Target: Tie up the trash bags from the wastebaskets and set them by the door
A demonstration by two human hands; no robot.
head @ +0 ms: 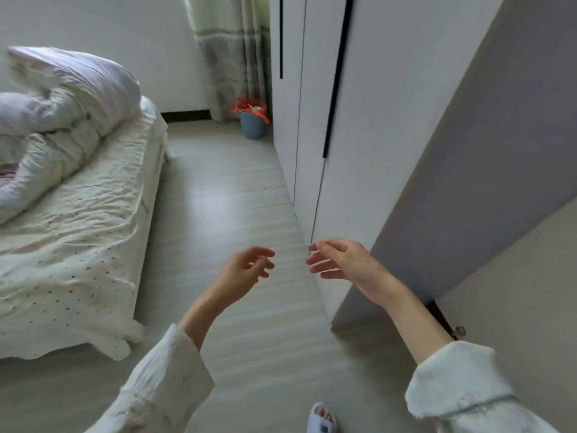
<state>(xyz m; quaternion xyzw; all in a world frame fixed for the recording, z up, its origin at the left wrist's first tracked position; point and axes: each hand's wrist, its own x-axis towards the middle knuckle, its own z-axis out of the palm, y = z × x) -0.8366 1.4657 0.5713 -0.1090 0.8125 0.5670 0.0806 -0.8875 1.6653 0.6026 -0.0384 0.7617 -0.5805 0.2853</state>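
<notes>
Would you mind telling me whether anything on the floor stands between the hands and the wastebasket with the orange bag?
Nothing visible does. The left hand and right hand hover empty over bare floor, which runs unobstructed between the bed and the wardrobe to the blue wastebasket with its orange trash bag in the far corner.

Bedroom interior. A pale plank floor (224, 195) ran between a bed (78, 245) on the left and a white wardrobe (315, 89) with long dark handles on the right. The bed carried a wrinkled dotted sheet and a bunched white duvet (62, 98). A plain white wall (109, 23) closed the far end, where a pale checked curtain (231, 51) hung to the floor, daylight showing through it.
</notes>
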